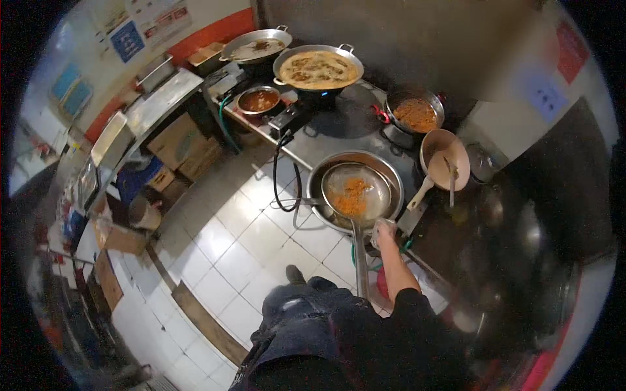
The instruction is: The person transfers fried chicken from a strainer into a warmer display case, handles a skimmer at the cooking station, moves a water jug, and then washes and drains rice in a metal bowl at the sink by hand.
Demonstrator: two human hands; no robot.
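My right hand (383,232), which has a pale covering over it, is at the front rim of a large steel bowl (396,186). Its fingers are too small and blurred to tell how they are held. Over the bowl rests a round strainer (376,195) with orange crumbly food (353,196) in it; its long metal handle (361,260) points toward my body. Another handle sticks out to the left of the bowl. My left hand does not show.
Two wide pans of bubbling liquid (319,68) stand at the back, with a bowl of red sauce (259,100) before them. A pot of orange food (415,115) and a beige pan (458,156) are at the right. A black hose (276,176) hangs over the counter edge.
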